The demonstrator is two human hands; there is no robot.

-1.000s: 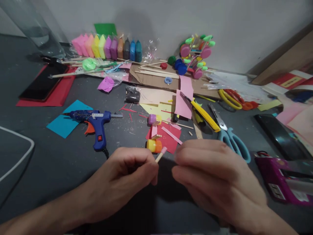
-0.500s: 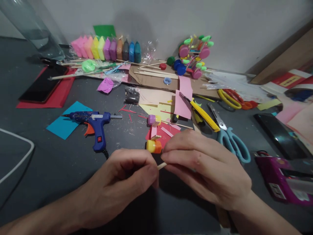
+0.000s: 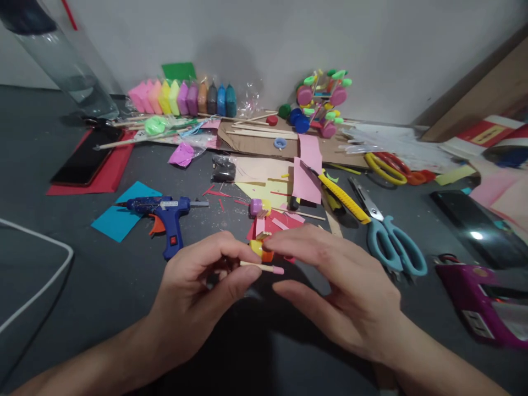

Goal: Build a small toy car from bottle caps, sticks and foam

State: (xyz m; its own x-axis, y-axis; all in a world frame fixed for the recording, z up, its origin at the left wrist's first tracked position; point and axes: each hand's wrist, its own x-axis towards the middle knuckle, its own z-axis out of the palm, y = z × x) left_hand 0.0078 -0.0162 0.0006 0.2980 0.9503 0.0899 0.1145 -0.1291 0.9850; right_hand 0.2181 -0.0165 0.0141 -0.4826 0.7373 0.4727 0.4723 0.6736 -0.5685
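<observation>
Between thumb and forefinger, my left hand (image 3: 210, 280) pinches a short wooden stick (image 3: 266, 268) whose right end carries a pink tip (image 3: 279, 270). My right hand (image 3: 342, 286) is just to the right of that tip, thumb and fingers apart, holding nothing. Behind the fingers sits a small yellow and orange clay piece (image 3: 256, 248), partly hidden by the right fingertips. Farther back is a purple and yellow clay piece (image 3: 256, 207) near red and pink paper scraps (image 3: 284, 219).
A blue glue gun (image 3: 165, 212) lies at left on blue paper. At right are a yellow utility knife (image 3: 344, 196), scissors (image 3: 388, 242) and a purple tape dispenser (image 3: 466, 291). Clay packs (image 3: 181, 98), a bottle (image 3: 70, 71) and a colourful stick model (image 3: 322, 99) stand along the wall.
The right fingers have parted from the stick and moved slightly right, uncovering its pink tip. My left hand still pinches the stick, now turned more level. The view has shifted slightly.
</observation>
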